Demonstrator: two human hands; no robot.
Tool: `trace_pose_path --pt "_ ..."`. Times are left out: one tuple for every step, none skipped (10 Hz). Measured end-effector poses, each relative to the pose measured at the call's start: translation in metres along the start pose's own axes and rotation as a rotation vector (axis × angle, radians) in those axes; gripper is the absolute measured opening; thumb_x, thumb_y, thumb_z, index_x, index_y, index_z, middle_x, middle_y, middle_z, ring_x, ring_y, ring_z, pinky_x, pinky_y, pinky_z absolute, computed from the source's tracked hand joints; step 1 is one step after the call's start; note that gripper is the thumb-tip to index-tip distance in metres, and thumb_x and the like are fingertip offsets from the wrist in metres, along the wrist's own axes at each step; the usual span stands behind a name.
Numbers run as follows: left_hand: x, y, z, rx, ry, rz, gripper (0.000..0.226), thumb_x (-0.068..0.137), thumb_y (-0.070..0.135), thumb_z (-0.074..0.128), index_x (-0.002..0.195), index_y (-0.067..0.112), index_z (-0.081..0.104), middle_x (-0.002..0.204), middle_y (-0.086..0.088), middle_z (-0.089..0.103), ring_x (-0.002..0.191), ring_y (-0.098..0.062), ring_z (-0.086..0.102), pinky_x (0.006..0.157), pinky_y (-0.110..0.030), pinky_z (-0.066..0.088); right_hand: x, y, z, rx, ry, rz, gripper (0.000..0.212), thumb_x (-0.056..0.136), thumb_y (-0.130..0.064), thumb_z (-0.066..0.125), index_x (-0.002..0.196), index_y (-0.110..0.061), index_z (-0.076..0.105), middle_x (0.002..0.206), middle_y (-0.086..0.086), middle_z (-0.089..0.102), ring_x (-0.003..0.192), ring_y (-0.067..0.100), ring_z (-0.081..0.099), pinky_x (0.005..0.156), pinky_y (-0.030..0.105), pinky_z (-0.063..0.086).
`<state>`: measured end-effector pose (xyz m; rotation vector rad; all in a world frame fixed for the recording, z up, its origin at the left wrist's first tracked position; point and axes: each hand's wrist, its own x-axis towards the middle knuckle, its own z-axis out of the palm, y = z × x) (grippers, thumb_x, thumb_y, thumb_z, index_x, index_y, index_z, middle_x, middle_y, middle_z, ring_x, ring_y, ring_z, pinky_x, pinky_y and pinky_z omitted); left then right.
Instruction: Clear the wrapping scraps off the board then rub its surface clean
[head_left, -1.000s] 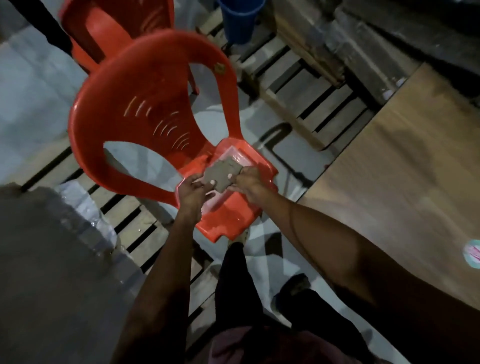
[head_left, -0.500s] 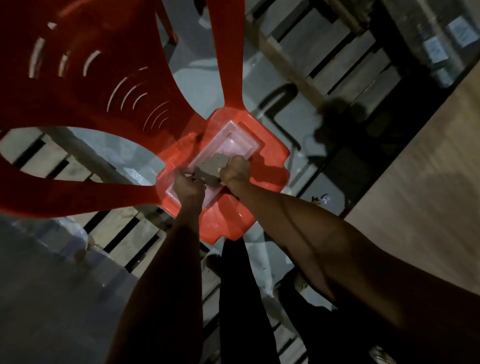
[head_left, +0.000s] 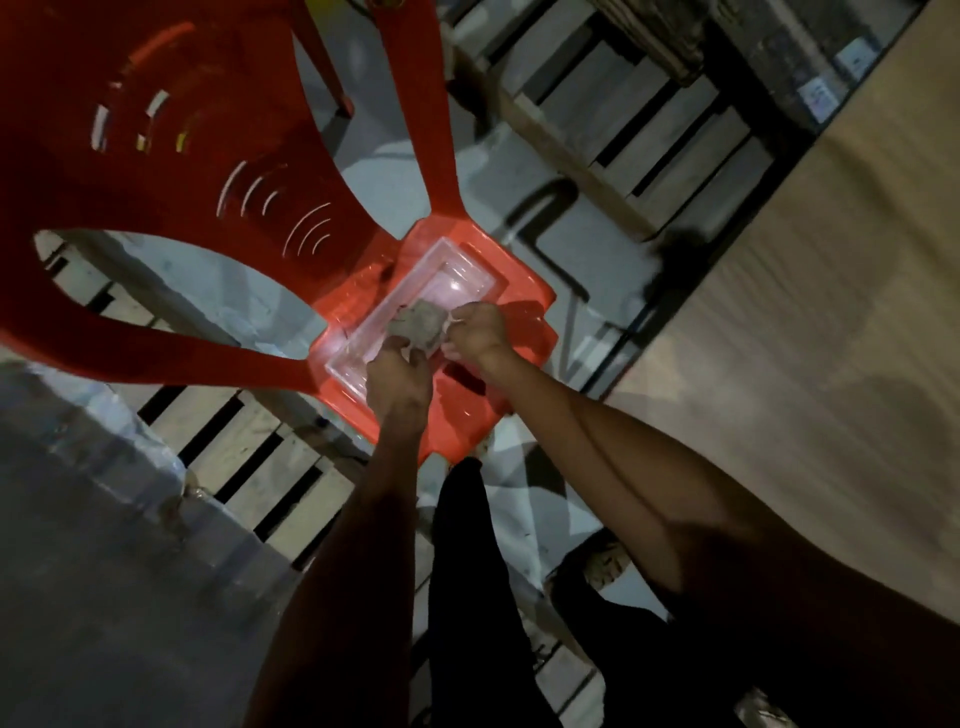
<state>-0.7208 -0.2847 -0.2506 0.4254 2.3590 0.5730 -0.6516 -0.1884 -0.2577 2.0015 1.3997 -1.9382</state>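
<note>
Both hands, left and right, around grey cloth over clear tray.

1. The scene is dim overall, and the brightest patch falls on the seat of the red plastic chair.
2. A white glare spot shines on the clear plastic tray lying on that seat.
3. The lower part of the frame sinks into deep shadow, where the forearms and dark clothing lose detail.
4. Straight lines bow toward the edges through wide-angle distortion.
5. The pale wooden board at right looks soft and smeared.
</note>
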Motion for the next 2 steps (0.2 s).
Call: trace_pose_path --pt "-0.049 0.024 -0.009 -0.048 0.049 0.039 0.028 0.097 0.021 0.057 0.121 0.014 0.071 0.118 -0.016 0.073 0.11 -0.037 0.068 0.091 -0.039 0.053 -0.058 0.001 -0.041 0.126 0.033 -0.048 0.032 0.092 0.014 0.05 0.085 -0.013 0.067 0.085 0.013 0.066 0.077 0.033 0.068 0.088 0.055 0.06" --pt "-0.099 0.047 -0.014 -0.121 0.087 0.188 0.026 0.099 0.021 0.057 0.115 0.012 0.075 0.113 -0.015 0.075 0.106 -0.034 0.069 0.088 -0.035 0.052 -0.103 0.006 -0.064 0.143 0.093 -0.21 0.029 0.087 0.001 0.058 0.111 -0.009 0.072 0.104 0.011 0.07 0.1 0.037 0.072 0.093 0.053 0.059"
